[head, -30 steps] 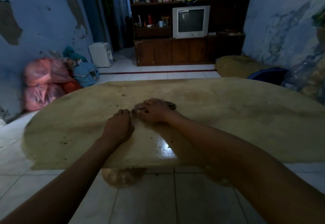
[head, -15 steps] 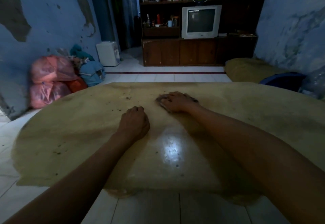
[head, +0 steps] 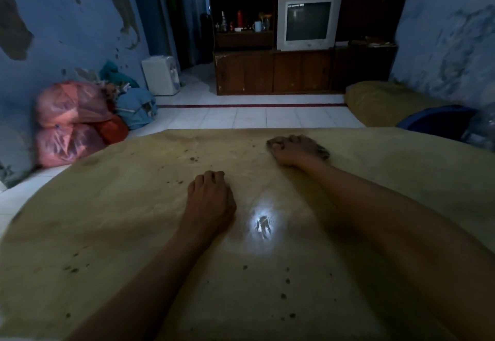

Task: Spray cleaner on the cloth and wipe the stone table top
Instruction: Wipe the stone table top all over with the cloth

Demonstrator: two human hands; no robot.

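The tan stone table top (head: 112, 222) fills the lower half of the head view, with dark specks on it and a wet, shiny patch near the middle. My right hand (head: 290, 150) lies near the far edge, pressed flat on a dark cloth (head: 322, 151) that mostly hides beneath it. My left hand (head: 210, 198) rests on the stone as a closed fist, nearer to me and left of the shiny patch. No spray bottle is in sight.
Pink and orange plastic bags (head: 69, 121) and blue cloth bundles sit on the floor at the left wall. A white box (head: 160, 75) stands behind them. A wooden cabinet with a television (head: 308, 25) is beyond the table. A tan cushion (head: 380, 102) lies at right.
My right hand has slid the cloth away from me and to the right, toward the far edge. My left fist has stayed put while the camera has moved closer over the table.
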